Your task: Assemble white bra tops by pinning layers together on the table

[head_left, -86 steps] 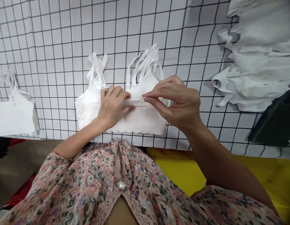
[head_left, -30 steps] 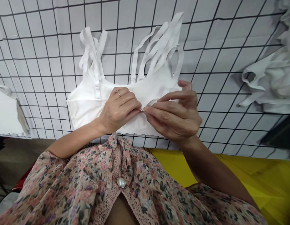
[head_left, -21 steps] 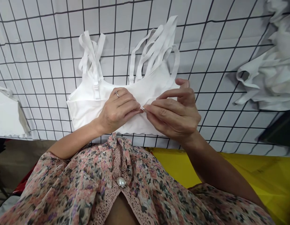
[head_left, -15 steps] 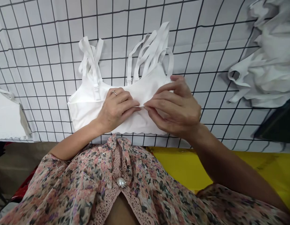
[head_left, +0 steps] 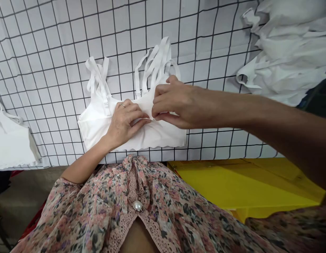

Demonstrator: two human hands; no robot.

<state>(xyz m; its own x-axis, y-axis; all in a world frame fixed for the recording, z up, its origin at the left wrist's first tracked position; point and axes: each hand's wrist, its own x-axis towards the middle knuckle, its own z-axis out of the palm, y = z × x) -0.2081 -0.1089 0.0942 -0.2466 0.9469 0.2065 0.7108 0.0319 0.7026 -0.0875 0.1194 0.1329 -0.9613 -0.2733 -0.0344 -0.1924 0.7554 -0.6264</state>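
Now, a white bralette [head_left: 157, 138] lies flat on a white board ruled with a black grid [head_left: 59, 70], its straps and small adjuster slides fanning up toward 12 o'clock. The person's right hand [head_left: 178, 102], reaching across from 3 o'clock, has a closed grip on the bralette's upper front, thumb below and fingers above, gathering the cloth into a small fold. The rest of the garment spreads from that grip, with its scalloped hem toward 6 o'clock and its far side toward 9 o'clock. The left hand [head_left: 124, 123], wearing a thin gold ring [head_left: 122, 104], lies open on the cloth at 9 o'clock from the grip, its fingertips just beside the right hand's. Neither hand holds any tool that can be made out. A second white bralette [head_left: 12, 140] lies at the board's edge at 9 o'clock, and a heap of white garments [head_left: 286, 52] sits at 2 o'clock. Below the board at 4 o'clock is a yellow surface [head_left: 231, 186], and a dark object [head_left: 318, 95] shows at the right edge. A floral blouse [head_left: 163, 218] with a pearl button [head_left: 137, 206] fills the bottom of the view.
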